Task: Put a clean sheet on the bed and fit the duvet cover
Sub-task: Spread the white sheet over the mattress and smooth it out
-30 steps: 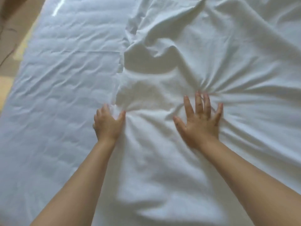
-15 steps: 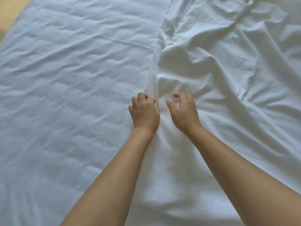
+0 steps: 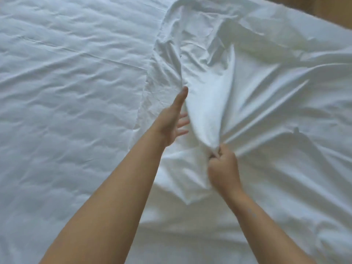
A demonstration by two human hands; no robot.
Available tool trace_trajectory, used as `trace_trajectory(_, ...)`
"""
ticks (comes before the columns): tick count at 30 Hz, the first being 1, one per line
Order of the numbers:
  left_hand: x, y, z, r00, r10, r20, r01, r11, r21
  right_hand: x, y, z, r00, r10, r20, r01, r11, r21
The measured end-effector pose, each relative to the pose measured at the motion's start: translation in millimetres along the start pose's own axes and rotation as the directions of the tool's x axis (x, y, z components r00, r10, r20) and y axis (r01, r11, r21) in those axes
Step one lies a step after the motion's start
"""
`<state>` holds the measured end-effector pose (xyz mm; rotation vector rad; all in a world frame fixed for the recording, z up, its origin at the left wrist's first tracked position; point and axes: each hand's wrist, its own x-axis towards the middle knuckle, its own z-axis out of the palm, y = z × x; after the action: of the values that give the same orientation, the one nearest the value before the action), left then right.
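Note:
A white sheet (image 3: 276,103) lies rumpled over the right half of the bed. Its edge runs down the middle, over a quilted white layer (image 3: 66,96) that covers the left half. My right hand (image 3: 222,168) pinches a fold of the sheet and holds it up off the bed, so the cloth rises in a tent with creases fanning out to the right. My left hand (image 3: 173,121) is held flat with straight fingers beside the raised fold, its fingertips at the fold's left side, and it holds nothing.
A strip of brown floor (image 3: 327,8) shows past the bed's edge at the top right. The bed fills the rest of the view.
Both hands were curled together at the sheet's edge. Now the right hand has lifted a pinched fold toward me, and the left hand has let go and straightened beside it.

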<state>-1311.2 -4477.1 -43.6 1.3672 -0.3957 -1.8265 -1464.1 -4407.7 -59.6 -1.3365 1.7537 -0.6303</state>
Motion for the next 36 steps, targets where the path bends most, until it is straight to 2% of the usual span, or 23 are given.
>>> trace_trajectory(2,14,5,35,0.994,-0.108,0.02,0.108,0.994,-0.009,-59,11,-16,0.959,0.06,0.276,-0.028,0.993,-0.118)
trace_trajectory(4,10,-11,77,0.977,-0.209,0.029,0.201,0.965,0.17,-83,15,-41,0.902,0.151,0.404,-0.062,0.972,-0.225)
trace_trajectory(7,-10,-66,117,0.962,-0.268,0.059,0.195,0.818,0.541,-58,9,-78,0.957,0.206,0.203,-0.201,0.979,-0.047)
trace_trajectory(9,-11,-99,113,0.992,-0.105,-0.076,0.127,0.667,0.734,-28,4,-94,0.966,0.242,0.094,-0.247,0.968,0.045)
trace_trajectory(10,-8,-108,103,0.981,-0.027,-0.191,0.165,0.632,0.757,-16,5,-96,0.961,0.262,0.087,-0.265,0.964,0.032)
trace_trajectory(12,-4,-115,83,0.897,-0.035,-0.441,0.357,0.647,0.674,-4,11,-89,0.944,0.307,0.123,-0.309,0.951,0.002)
trace_trajectory(14,-1,-119,76,0.86,-0.08,-0.504,0.391,0.739,0.549,-3,19,-77,0.923,0.351,0.16,-0.357,0.934,0.008)
trace_trajectory(16,-3,-121,85,0.941,-0.067,-0.333,0.227,0.854,0.468,-7,24,-64,0.917,0.372,0.146,-0.388,0.916,0.104)
trace_trajectory(18,-19,-122,101,0.999,-0.003,-0.049,0.029,0.845,0.535,-6,27,-57,0.912,0.395,0.111,-0.41,0.891,0.193)
trace_trajectory(19,-31,-126,107,0.992,0.032,0.12,-0.103,0.75,0.653,-2,28,-59,0.906,0.418,0.067,-0.422,0.885,0.195)
trace_trajectory(20,-47,-132,111,0.952,0.013,0.307,-0.256,0.585,0.77,3,31,-65,0.896,0.443,0.011,-0.44,0.886,0.15)
trace_trajectory(22,-85,-145,109,0.787,-0.218,0.578,-0.544,0.196,0.816,7,45,-89,0.871,0.48,-0.103,-0.483,0.875,-0.012)
trace_trajectory(23,-103,-150,103,0.715,-0.358,0.601,-0.623,0.066,0.779,4,56,-103,0.864,0.483,-0.14,-0.497,0.863,-0.092)
trace_trajectory(25,-117,-149,88,0.698,-0.463,0.546,-0.629,-0.032,0.777,-14,77,-124,0.875,0.456,-0.164,-0.483,0.852,-0.204)
trace_trajectory(27,-102,-132,82,0.845,-0.233,0.482,-0.48,0.07,0.875,-47,92,-134,0.885,0.407,-0.224,-0.446,0.881,-0.159)
trace_trajectory(28,-87,-122,82,0.93,-0.031,0.365,-0.353,0.194,0.915,-65,95,-135,0.884,0.392,-0.255,-0.425,0.901,-0.089)
trace_trajectory(29,-72,-114,86,0.974,0.13,0.185,-0.219,0.348,0.911,-86,94,-134,0.889,0.369,-0.273,-0.387,0.922,-0.015)
trace_trajectory(30,-60,-111,94,0.992,0.125,0.011,-0.072,0.495,0.866,-108,89,-131,0.901,0.344,-0.263,-0.345,0.937,0.044)
trace_trajectory(31,-51,-112,105,0.999,-0.017,-0.049,0.049,0.619,0.784,-132,83,-126,0.923,0.314,-0.221,-0.307,0.949,0.07)
trace_trajectory(32,-46,-118,119,0.98,-0.2,-0.009,0.151,0.714,0.684,-155,77,-120,0.944,0.291,-0.154,-0.283,0.956,0.072)
trace_trajectory(34,-47,-145,151,0.882,-0.437,0.179,0.271,0.78,0.564,-190,69,-106,0.957,0.281,0.072,-0.283,0.959,0.023)
trace_trajectory(35,-54,-162,167,0.859,-0.444,0.253,0.228,0.776,0.588,-198,66,-104,0.934,0.301,0.194,-0.3,0.953,-0.033)
trace_trajectory(36,-65,-177,181,0.858,-0.408,0.311,0.092,0.718,0.69,-200,67,-108,0.898,0.325,0.297,-0.321,0.945,-0.066)
